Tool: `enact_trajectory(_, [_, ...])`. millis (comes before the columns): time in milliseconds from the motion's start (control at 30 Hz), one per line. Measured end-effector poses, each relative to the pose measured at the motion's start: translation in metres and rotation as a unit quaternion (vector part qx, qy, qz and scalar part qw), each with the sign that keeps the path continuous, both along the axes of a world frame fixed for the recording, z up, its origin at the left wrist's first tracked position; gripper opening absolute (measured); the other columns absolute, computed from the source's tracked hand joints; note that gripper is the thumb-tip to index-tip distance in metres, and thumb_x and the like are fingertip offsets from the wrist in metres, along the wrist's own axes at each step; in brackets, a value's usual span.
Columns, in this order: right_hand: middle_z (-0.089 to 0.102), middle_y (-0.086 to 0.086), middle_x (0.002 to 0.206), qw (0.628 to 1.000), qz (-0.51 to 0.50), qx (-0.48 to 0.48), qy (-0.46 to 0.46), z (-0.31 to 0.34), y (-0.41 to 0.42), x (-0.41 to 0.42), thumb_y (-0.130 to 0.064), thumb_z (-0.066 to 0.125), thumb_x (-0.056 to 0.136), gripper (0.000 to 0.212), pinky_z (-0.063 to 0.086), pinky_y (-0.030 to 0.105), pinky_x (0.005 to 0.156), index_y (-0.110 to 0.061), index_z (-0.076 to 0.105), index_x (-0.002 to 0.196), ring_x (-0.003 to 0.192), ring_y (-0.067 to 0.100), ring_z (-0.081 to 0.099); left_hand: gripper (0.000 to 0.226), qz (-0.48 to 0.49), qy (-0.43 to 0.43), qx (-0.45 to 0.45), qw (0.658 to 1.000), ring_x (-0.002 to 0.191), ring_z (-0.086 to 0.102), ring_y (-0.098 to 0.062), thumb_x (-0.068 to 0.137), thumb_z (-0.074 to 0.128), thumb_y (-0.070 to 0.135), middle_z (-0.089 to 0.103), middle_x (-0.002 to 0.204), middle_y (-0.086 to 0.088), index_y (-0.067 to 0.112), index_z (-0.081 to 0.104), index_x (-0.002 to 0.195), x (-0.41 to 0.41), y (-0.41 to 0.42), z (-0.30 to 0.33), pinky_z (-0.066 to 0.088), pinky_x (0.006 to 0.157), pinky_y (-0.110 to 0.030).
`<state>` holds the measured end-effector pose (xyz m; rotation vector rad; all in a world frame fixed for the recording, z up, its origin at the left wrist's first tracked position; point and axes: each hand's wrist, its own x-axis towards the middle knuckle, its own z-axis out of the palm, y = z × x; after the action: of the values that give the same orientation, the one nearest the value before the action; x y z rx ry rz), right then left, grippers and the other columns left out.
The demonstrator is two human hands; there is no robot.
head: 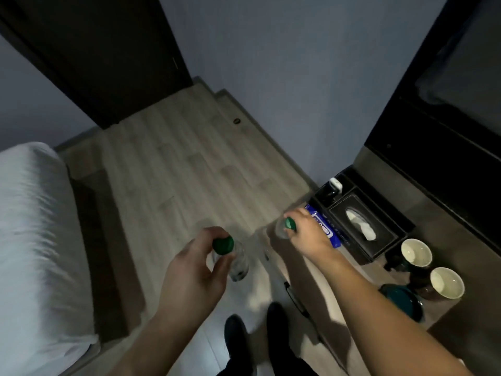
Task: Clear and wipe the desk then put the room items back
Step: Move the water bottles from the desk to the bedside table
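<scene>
At the bottom middle of the frame I see my two dark shoes (pixel 254 332) on the pale wooden floor (pixel 173 169). A bit higher, in the lower middle, my left hand (pixel 195 264) holds a clear plastic bottle with a green cap (pixel 230 253). My fingers curl round its neck, right under the cap, and the bottle hangs over the floor.

To the right, my right hand (pixel 306 234) grips a second clear bottle with a green cap (pixel 287 226) near its top. This bottle is at the left edge of the dark brown surface (pixel 423 221). It looks blurry, so I cannot tell if it touches the surface.

On the surface, at the lower right, sit two dark mugs with cream insides (pixel 431 267) and a dark green dish (pixel 401 299) just beside them. Just past my right hand lies a blue pack of wipes (pixel 328 232). Next to that is a black tissue box with a white tissue poking out (pixel 360 223). Behind the box is a black tray (pixel 336 188) with small things in it that I cannot make out.

At the left of the frame is a bed with a white sheet (pixel 29 226). At the upper left stands a dark door (pixel 108 55). A black screen (pixel 461 77) fills the upper right.
</scene>
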<state>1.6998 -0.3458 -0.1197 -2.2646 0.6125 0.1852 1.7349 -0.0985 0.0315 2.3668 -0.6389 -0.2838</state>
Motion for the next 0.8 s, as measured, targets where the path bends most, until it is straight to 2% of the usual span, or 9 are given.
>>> enact_trajectory(133, [0.049, 0.009, 0.124, 1.0, -0.011, -0.002, 0.024, -0.021, -0.012, 0.025, -0.013, 0.063, 0.089, 0.034, 0.042, 0.035, 0.101, -0.011, 0.059, 0.122, 0.114, 0.03, 0.054, 0.036, -0.003, 0.018, 0.025, 1.0, 0.082, 0.069, -0.014, 0.085, 0.073, 0.027, 0.066, 0.103, 0.016, 0.041, 0.051, 0.109, 0.03, -0.016, -0.017, 0.056, 0.064, -0.037])
enact_trajectory(267, [0.046, 0.011, 0.124, 0.998, -0.062, -0.001, 0.019, -0.027, -0.02, 0.032, -0.016, 0.061, 0.091, 0.032, 0.047, 0.039, 0.093, -0.008, 0.058, 0.122, 0.109, 0.032, 0.055, 0.035, -0.003, 0.039, 0.027, 0.999, 0.097, 0.066, -0.005, 0.084, 0.074, 0.024, 0.067, 0.103, 0.017, 0.039, 0.053, 0.108, 0.048, -0.025, -0.029, 0.058, 0.071, -0.037])
enact_trajectory(433, [0.043, 0.013, 0.125, 0.995, -0.093, 0.021, 0.04, -0.026, -0.03, 0.032, -0.018, 0.061, 0.09, 0.036, 0.049, 0.04, 0.088, -0.008, 0.057, 0.125, 0.106, 0.035, 0.057, 0.036, -0.022, 0.047, 0.041, 0.998, 0.096, 0.067, -0.005, 0.085, 0.074, 0.026, 0.067, 0.103, 0.017, 0.042, 0.052, 0.107, 0.064, -0.04, -0.032, 0.058, 0.072, -0.039])
enact_trajectory(633, [0.042, 0.008, 0.133, 0.991, -0.106, 0.056, 0.052, -0.017, -0.035, 0.01, -0.028, 0.069, 0.085, 0.058, 0.044, 0.035, 0.095, -0.02, 0.045, 0.138, 0.118, 0.029, 0.052, 0.033, -0.087, 0.043, 0.067, 0.993, 0.092, 0.067, -0.008, 0.087, 0.07, 0.027, 0.066, 0.102, 0.014, 0.041, 0.051, 0.11, 0.071, -0.067, -0.048, 0.058, 0.075, -0.037])
enact_trajectory(800, [0.046, 0.007, 0.138, 0.984, -0.173, 0.045, 0.012, -0.007, -0.025, -0.036, -0.028, 0.068, 0.086, 0.065, 0.04, 0.037, 0.104, -0.017, 0.039, 0.144, 0.126, 0.026, 0.047, 0.039, -0.146, 0.043, 0.086, 0.985, 0.099, 0.065, -0.011, 0.089, 0.069, 0.023, 0.066, 0.114, 0.009, 0.03, 0.058, 0.126, 0.07, -0.093, -0.087, 0.056, 0.084, -0.032])
